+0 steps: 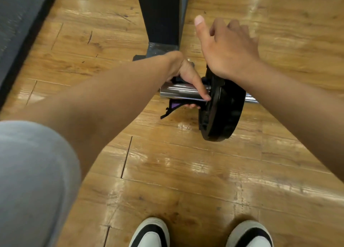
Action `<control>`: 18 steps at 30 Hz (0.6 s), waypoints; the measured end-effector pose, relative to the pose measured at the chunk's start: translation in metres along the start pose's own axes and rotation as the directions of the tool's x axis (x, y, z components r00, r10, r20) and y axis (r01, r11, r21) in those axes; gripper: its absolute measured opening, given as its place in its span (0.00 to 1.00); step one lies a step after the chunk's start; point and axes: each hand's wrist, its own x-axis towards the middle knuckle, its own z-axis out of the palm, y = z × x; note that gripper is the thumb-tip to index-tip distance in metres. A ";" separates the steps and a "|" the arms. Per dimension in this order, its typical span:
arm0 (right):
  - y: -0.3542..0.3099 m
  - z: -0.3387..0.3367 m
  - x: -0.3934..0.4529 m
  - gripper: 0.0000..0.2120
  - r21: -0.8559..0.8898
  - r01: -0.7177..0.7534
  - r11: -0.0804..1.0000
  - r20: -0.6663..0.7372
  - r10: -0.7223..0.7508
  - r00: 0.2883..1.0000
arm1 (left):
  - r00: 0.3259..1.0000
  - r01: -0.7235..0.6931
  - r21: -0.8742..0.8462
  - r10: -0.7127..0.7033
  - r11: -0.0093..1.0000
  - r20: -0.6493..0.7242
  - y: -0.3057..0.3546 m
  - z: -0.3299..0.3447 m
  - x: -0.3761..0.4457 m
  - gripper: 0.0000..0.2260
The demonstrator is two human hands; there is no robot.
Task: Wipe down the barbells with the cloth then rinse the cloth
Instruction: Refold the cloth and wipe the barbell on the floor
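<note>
Chrome barbell sleeve (183, 92) lies low over the wood floor (167, 163), its end pointing away from the black weight plate (221, 109) that sits on it; more of the shiny bar (251, 98) pokes out on the plate's far side. Dark cloth (172, 107) with a purple patch is wrapped under and around the sleeve just beside the plate, one dark tail hanging off toward the floor. Left hand (186, 75) grips the cloth around the sleeve, fingers curled over and under it, index finger laid along the chrome with its tip touching the plate's face. Right hand (225, 49) is over the top edge of the plate, wrist right on the rim, thumb stuck out straight, other fingers loosely bent and holding nothing; blurry, so contact with the plate can't be confirmed. Plate stands upright on its edge, bottom touching the floor. Behind the plate and sleeve, a black upright post (162, 14) rises from a grey metal foot (162, 49). Well away from the plate, on the sleeve's side, a dark grey mat edge (18, 32) runs along the floor. Nearer the camera than the plate: a grey-trousered knee (31, 181) and two white-and-black shoes (149, 233).
</note>
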 end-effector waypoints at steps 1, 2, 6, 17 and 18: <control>0.002 0.000 -0.001 0.37 0.009 0.001 1.000 0.002 -0.001 1.000 | 0.993 0.017 0.052 -0.011 0.998 -0.122 -0.002 0.005 -0.002 0.39; 0.003 0.000 -0.003 0.37 0.017 0.005 1.000 0.003 -0.005 1.000 | 0.971 0.037 0.115 -0.009 0.993 -0.238 -0.004 0.012 -0.005 0.52; 0.006 -0.002 -0.003 0.36 0.041 -0.004 0.999 -0.002 0.004 1.000 | 0.842 -0.013 0.230 0.135 0.973 -0.522 -0.033 0.028 -0.014 0.59; -0.001 0.005 -0.002 0.37 0.005 0.030 1.000 -0.051 -0.030 0.998 | -0.085 -0.113 0.447 0.440 0.887 -0.894 -0.054 0.108 0.022 0.23; -0.001 0.005 0.000 0.37 0.011 0.026 1.000 -0.047 -0.025 0.999 | -0.161 -0.094 0.411 0.393 0.907 -0.905 -0.044 0.110 0.030 0.23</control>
